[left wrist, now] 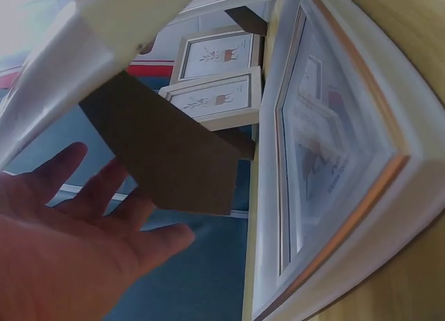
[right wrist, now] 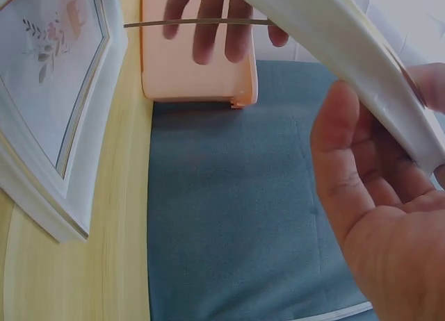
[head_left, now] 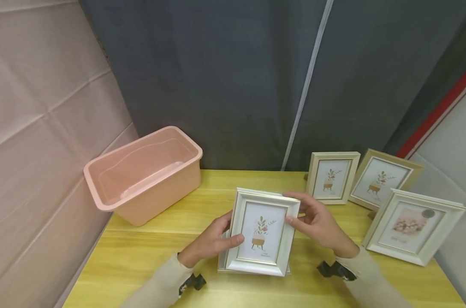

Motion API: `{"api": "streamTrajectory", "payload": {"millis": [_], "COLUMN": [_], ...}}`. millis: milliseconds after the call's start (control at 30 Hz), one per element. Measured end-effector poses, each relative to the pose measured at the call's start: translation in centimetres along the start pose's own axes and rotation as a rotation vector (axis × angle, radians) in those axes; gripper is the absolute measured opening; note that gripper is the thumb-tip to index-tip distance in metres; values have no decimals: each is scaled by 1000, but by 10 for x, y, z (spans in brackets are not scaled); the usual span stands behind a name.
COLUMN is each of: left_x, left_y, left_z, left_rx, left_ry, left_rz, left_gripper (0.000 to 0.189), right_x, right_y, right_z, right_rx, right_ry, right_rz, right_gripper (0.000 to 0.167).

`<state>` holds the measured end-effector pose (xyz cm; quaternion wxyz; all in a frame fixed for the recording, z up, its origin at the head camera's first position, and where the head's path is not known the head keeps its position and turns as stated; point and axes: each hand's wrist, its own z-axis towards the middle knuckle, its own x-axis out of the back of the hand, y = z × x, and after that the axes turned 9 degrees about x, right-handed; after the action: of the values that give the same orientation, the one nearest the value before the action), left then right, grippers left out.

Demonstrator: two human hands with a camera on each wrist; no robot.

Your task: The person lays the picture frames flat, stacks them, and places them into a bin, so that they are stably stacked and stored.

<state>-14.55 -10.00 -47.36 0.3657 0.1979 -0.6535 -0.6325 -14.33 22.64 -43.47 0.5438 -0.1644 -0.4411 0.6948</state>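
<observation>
A white picture frame (head_left: pixel 260 233) with a potted-plant print is held up, tilted, in front of me. On its left side the thumb of my left hand (head_left: pixel 213 241) lies over the front border, fingers behind. My right hand (head_left: pixel 319 222) pinches the right edge near the upper corner, thumb in front. From the back of the frame sticks out a brown support leg (left wrist: pixel 163 147), close to the spread left fingers. Beneath lies another white frame (left wrist: pixel 313 154) on the table, mostly covered in the head view.
A pink plastic bin (head_left: pixel 167 188) stands at the back left of the wooden table (head_left: pixel 148 265). On the right stand a small cream frame (head_left: pixel 333 177), a gold-edged frame (head_left: pixel 381 177) and a white frame (head_left: pixel 414 226). A dark curtain (head_left: pixel 217 85) hangs behind.
</observation>
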Motion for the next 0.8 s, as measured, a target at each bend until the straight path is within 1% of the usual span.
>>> {"api": "streamTrajectory", "payload": {"millis": [100, 267, 400, 533, 633, 700, 800], "left_x": [-2, -2, -2, -3, -3, -3, -3], "left_y": [-1, -3, -4, -3, -2, -2, -3], "left_z": [0, -1, -4, -8, -11, -14, -17], "left_rx": [8, 24, 42, 65, 69, 61, 56], "left_ry": [-12, 10, 46, 97, 134, 156, 194], "left_rz": [-14, 13, 32, 2, -28, -31, -43], "left_gripper": [62, 59, 59, 61, 64, 65, 69], "right_x": [-1, 0, 1, 2, 2, 1, 0], "right_y": [1, 6, 10, 13, 16, 17, 18], "right_z": [1, 1, 0, -2, -3, -5, -8], "right_rx": [-1, 0, 2, -1, -1, -1, -12], "right_ry": [8, 23, 39, 77, 107, 132, 184], "right_rz": [-10, -29, -42, -27, 6, 18, 41], "right_gripper": [61, 60, 61, 62, 61, 61, 61]}}
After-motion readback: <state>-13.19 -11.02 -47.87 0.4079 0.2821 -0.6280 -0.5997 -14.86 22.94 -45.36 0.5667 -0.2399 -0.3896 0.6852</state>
